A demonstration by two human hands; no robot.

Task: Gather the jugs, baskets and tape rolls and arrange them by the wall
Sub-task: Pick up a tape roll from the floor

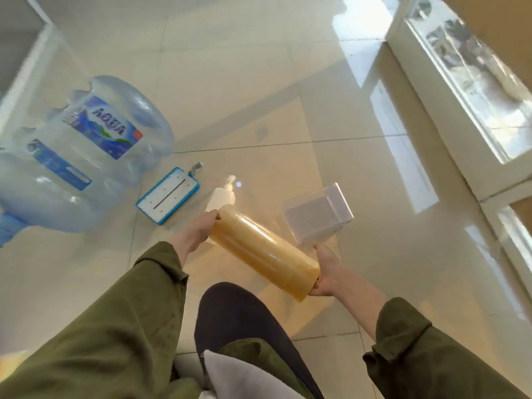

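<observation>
Cream floor tiles (259, 67) lie bare and glossy toward twelve o'clock; a white door frame (426, 90) bounds the two o'clock side. At nine o'clock a water jug (77, 151) lies on its side. Both arms reach forward, left hand (198, 233) and right hand (326, 272) each clamped on one end of a stack of tape rolls (263, 250), held above the floor.

Glossy cream tiled floor (259, 82) with thin grout lines, white-framed glass door (466, 90) along the right, bright daylight reflecting in patches off the tiles
</observation>
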